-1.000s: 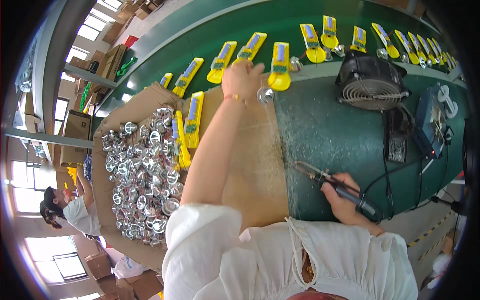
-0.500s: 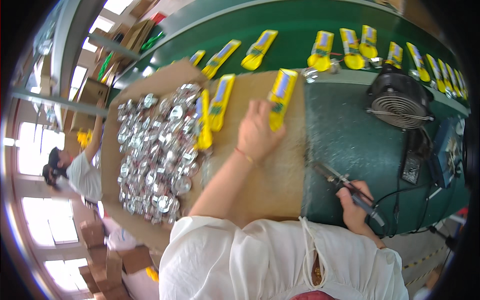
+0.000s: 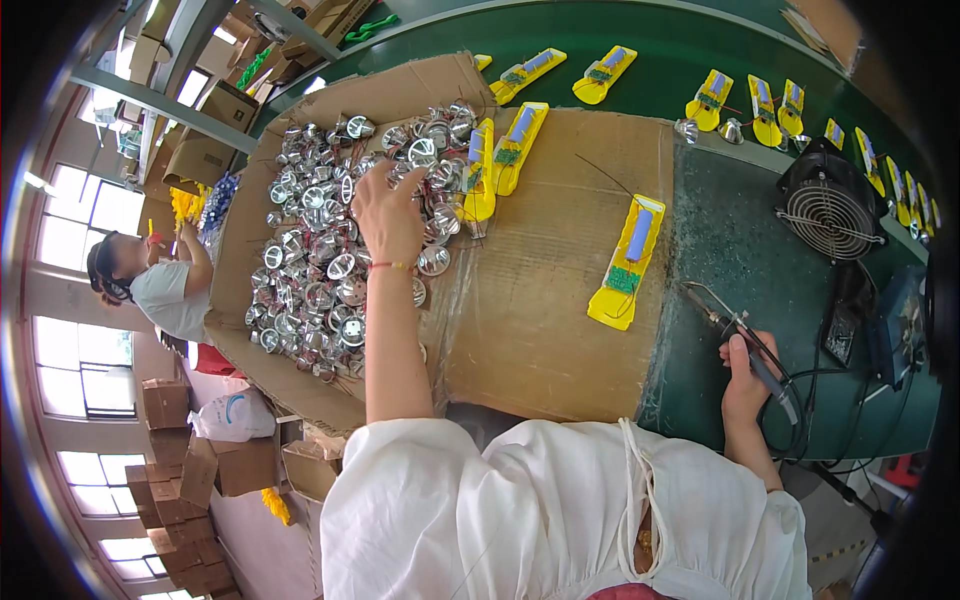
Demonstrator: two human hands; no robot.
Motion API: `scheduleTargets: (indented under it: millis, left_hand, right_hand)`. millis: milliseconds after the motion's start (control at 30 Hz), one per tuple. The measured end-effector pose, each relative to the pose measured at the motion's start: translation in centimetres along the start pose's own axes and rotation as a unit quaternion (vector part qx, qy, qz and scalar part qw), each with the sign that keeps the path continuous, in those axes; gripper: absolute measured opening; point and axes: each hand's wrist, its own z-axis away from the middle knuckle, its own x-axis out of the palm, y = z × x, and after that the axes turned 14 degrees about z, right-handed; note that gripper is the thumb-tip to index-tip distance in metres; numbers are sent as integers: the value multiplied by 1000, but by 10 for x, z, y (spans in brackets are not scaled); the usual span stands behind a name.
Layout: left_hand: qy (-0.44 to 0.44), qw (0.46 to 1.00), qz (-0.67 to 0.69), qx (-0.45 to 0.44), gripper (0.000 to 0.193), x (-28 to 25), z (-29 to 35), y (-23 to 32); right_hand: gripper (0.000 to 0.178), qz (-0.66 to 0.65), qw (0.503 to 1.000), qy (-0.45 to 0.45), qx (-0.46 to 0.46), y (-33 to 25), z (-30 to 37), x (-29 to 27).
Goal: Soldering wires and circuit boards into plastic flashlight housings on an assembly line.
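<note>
My left hand (image 3: 390,218) is over a heap of silvery lamp reflectors (image 3: 310,215) with thin wires, its fingers spread and nothing visible between them. On the cardboard sheet (image 3: 540,330) lies a yellow plastic casing (image 3: 612,303) holding a blue-violet cylindrical battery and a small green circuit board, with a thin dark wire sticking out. Two similar casings (image 3: 515,150) lie against the heap's right edge. My right hand (image 3: 745,385) grips a soldering iron (image 3: 768,376) low over the green bench, its tip pointing up and left towards the cardboard.
A black fan (image 3: 830,205) with a wire grille stands at the right, near a blue box (image 3: 895,320) and dark cables. More yellow casings (image 3: 708,100) line the raised green strip behind. A cardboard wall surrounds the reflectors. Another person (image 3: 165,290) works at the far left.
My left hand has let go of the yellow casing, leaving it on the cardboard, and moved left over the reflectors. The view has shifted; my right hand still holds the soldering iron.
</note>
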Motion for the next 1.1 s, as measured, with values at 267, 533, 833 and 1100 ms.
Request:
scheduleTargets:
  millis: [267,533,833,1100]
  left_hand:
    - [168,979,113,-9,12,-19,-17,-26]
    - [-173,835,493,-170,12,-10,56,124]
    - [-179,802,525,-224,15,25,85,160]
    - [-184,801,516,-240,12,26,84,169]
  right_hand:
    - [13,-5,1000,-15,-1,-16,0,3]
    - [16,-1,997,-62,-36,-23,6,10]
    - [16,48,990,-61,-115,-34,10,25]
    - [16,80,983,-97,-137,-46,4,25]
